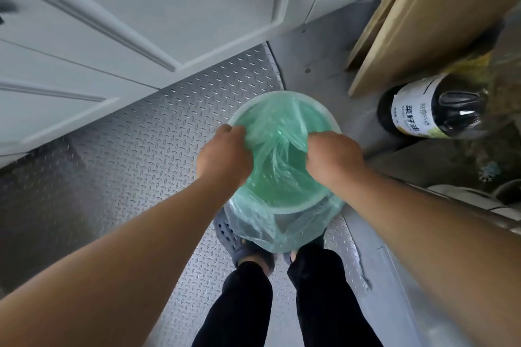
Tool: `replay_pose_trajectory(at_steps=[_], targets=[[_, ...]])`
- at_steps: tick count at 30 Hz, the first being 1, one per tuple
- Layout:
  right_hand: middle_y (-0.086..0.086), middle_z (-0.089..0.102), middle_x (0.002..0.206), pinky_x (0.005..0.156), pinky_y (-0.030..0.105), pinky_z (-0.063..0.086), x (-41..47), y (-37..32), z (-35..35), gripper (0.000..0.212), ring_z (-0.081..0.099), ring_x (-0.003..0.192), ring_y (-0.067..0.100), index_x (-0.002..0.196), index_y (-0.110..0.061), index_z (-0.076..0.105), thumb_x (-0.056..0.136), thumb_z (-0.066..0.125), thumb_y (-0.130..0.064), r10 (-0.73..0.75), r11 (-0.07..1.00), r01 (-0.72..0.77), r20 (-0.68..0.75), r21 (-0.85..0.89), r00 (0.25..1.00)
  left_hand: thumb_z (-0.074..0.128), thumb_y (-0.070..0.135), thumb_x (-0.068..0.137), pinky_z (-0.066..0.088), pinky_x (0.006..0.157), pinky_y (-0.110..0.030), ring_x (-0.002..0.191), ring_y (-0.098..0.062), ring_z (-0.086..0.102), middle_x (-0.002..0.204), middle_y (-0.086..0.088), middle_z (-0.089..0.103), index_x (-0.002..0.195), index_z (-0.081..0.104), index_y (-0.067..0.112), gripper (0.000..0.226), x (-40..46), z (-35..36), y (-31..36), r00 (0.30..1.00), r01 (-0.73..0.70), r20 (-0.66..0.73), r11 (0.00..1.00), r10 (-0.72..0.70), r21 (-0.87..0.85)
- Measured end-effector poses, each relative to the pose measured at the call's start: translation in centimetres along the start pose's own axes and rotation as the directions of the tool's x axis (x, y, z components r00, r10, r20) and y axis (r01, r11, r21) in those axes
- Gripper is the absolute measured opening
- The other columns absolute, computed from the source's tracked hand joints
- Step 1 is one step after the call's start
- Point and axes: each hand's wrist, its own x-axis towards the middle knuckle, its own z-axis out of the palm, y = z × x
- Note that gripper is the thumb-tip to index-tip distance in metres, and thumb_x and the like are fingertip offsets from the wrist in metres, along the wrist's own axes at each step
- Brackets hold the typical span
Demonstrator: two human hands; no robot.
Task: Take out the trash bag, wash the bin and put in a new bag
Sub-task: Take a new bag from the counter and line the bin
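Observation:
A round pale bin (284, 95) stands on the metal floor in front of my feet. A thin translucent green bag (279, 177) lines it; the bag's near edge is folded over the bin's near rim and hangs down outside. My left hand (224, 156) grips the bag's edge at the left side of the rim. My right hand (332, 159) grips a bunched fold of the bag at the right side. Both hands hide their fingertips in the plastic.
The floor is ribbed checker plate (127, 144). A white panelled door (84, 36) stands at the left and back. A large dark oil bottle (431, 108) and a leaning cardboard sheet (417, 17) crowd the right. My feet in grey perforated clogs (228, 236) stand just behind the bin.

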Motion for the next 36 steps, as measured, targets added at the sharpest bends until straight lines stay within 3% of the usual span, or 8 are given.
replay_pose_trajectory(at_steps=[4,7,10,13,17,21,28,36], targets=[[-0.004,0.035,0.062,0.056,0.03,0.033,0.6,-0.8,-0.8,0.014,0.053,0.062,0.03,0.079,-0.015,0.047,0.082,0.06,-0.011,0.045,0.997,-0.042,-0.053,0.06,0.998,0.049,0.012,0.088,0.038,0.06,-0.034,0.074,-0.026,0.053,0.094,-0.002,0.056,0.107,0.058,0.016,0.021,0.5,0.8,0.7,0.999,-0.038,0.028,0.998,0.037,0.046],[0.006,0.055,0.083,0.065,0.034,0.037,-1.0,-0.7,-2.1,0.02,0.06,0.086,0.036,0.089,-0.011,0.05,0.082,0.064,-0.024,0.154,0.984,-0.136,-0.157,0.119,0.975,0.049,0.014,0.087,0.04,0.058,-0.034,0.073,-0.028,0.055,0.087,-0.001,0.054,0.103,0.057,0.018,0.018,0.7,1.0,0.6,1.0,-0.002,0.011,1.0,0.002,-0.018],[0.017,0.056,0.114,0.095,0.052,0.039,-4.5,-0.6,-3.2,0.055,0.05,0.111,0.04,0.115,-0.005,0.053,0.071,0.07,-0.033,0.245,0.969,-0.239,-0.271,0.056,0.931,0.048,0.017,0.085,0.047,0.056,-0.034,0.07,-0.029,0.057,0.084,-0.003,0.06,0.098,0.056,0.017,0.015,0.4,0.8,0.0,1.0,0.017,-0.021,0.995,-0.02,-0.095],[0.017,0.053,0.122,0.098,0.053,0.041,-6.9,-2.8,-3.0,0.053,0.049,0.115,0.04,0.122,-0.004,0.055,0.074,0.064,-0.026,0.053,0.995,-0.014,-0.395,0.102,0.917,0.047,0.017,0.085,0.048,0.052,-0.032,0.063,-0.024,0.056,0.076,-0.002,0.059,0.09,0.055,0.015,0.01,0.2,0.6,-0.6,0.999,0.012,-0.036,0.993,-0.016,-0.12],[0.008,0.052,0.101,0.067,0.034,0.046,-3.8,-6.4,-0.7,0.008,0.054,0.092,0.03,0.093,-0.009,0.058,0.086,0.054,-0.01,-0.191,0.957,0.222,-0.172,0.187,0.966,0.05,0.018,0.083,0.028,0.047,-0.027,0.058,-0.021,0.047,0.07,0.004,0.047,0.081,0.048,0.018,0.003,0.4,0.4,-1.0,0.999,0.005,-0.032,0.991,-0.009,-0.135],[0.01,0.056,0.114,0.077,0.039,0.049,2.3,-7.6,2.1,0.034,0.06,0.102,0.034,0.122,-0.014,0.056,0.088,0.054,-0.013,-0.114,0.973,0.105,0.034,0.205,0.993,0.051,0.021,0.082,0.03,0.05,-0.028,0.062,-0.023,0.05,0.074,0.004,0.051,0.084,0.052,0.021,0.002,0.3,0.3,-1.0,0.999,-0.026,-0.046,0.985,0.019,-0.169],[0.005,0.065,0.101,0.068,0.034,0.045,6.8,-8.5,6.6,0.008,0.065,0.094,0.031,0.086,-0.02,0.052,0.083,0.055,-0.014,-0.093,0.985,0.069,0.153,0.155,0.984,0.058,0.017,0.082,0.046,0.063,-0.034,0.077,-0.027,0.053,0.105,-0.003,0.058,0.111,0.061,0.015,0.029,1.1,0.2,-0.9,0.989,-0.087,-0.138,0.971,0.057,-0.221],[0.01,0.061,0.116,0.084,0.038,0.053,7.6,-8.0,6.8,0.036,0.061,0.103,0.032,0.117,-0.012,0.059,0.082,0.06,-0.012,-0.108,0.984,0.07,0.232,0.165,0.967,0.061,0.021,0.083,0.043,0.063,-0.031,0.076,-0.022,0.051,0.111,-0.003,0.06,0.115,0.061,0.018,0.033,2.2,0.0,-2.4,0.982,-0.045,-0.189,0.972,0.0,-0.232]])
